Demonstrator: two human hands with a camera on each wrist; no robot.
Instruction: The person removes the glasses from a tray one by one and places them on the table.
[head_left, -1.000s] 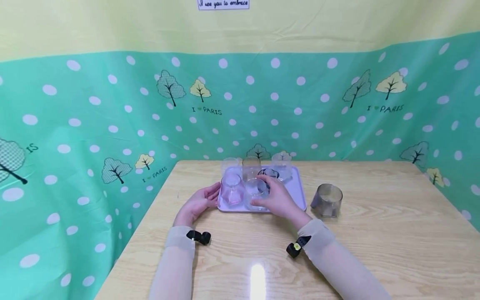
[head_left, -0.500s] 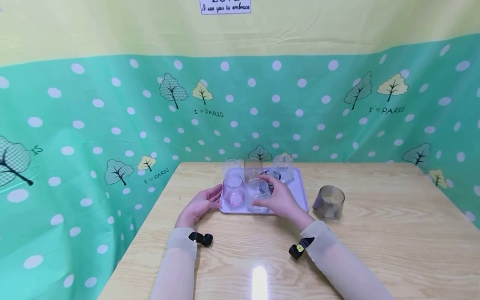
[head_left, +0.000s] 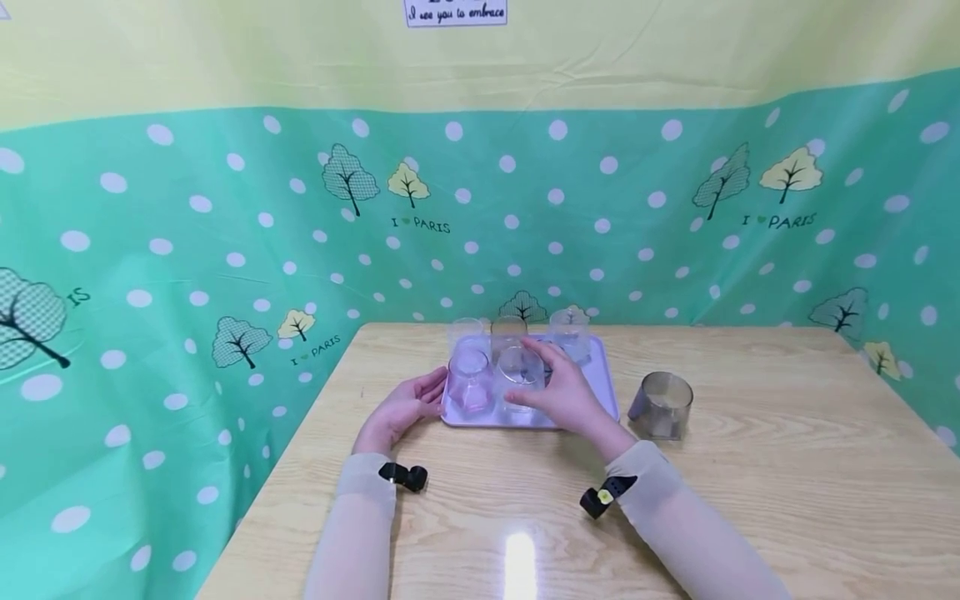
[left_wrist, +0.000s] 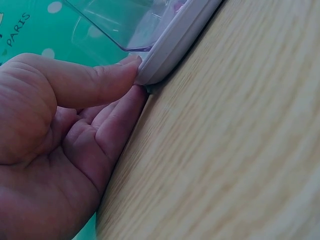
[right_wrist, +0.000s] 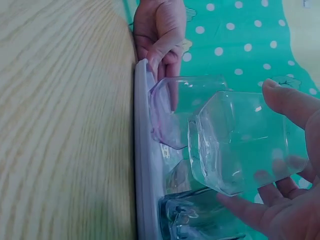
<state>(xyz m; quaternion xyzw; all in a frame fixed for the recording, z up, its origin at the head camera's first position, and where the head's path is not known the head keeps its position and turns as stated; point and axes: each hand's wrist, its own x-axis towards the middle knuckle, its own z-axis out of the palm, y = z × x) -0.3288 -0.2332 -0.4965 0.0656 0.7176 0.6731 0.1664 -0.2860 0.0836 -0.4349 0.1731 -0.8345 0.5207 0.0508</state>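
Note:
My right hand (head_left: 562,390) grips a clear glass (right_wrist: 240,142) by its sides, thumb on one side and fingers on the other. In the right wrist view the glass's base stands off the lilac tray (head_left: 491,422). At the tray's left edge, my left hand (head_left: 405,410) pinches the rim between thumb and fingers, as the left wrist view shows. A pink-tinted glass (head_left: 471,387) stands on the tray, just left of the held glass. Behind them are a clear glass (head_left: 465,331), a brownish glass (head_left: 509,329) and, at the back right, another clear glass (head_left: 571,333).
On the wooden table (head_left: 750,467), right of the tray, stands a smoky grey glass (head_left: 662,407). A green polka-dot curtain (head_left: 555,221) hangs behind the table's far edge. A black wrist camera (head_left: 597,502) sits on the right sleeve.
My right hand has raised the clear glass slightly from its spot at the tray's front. The left hand keeps its place at the tray's edge. The head view has shifted a little.

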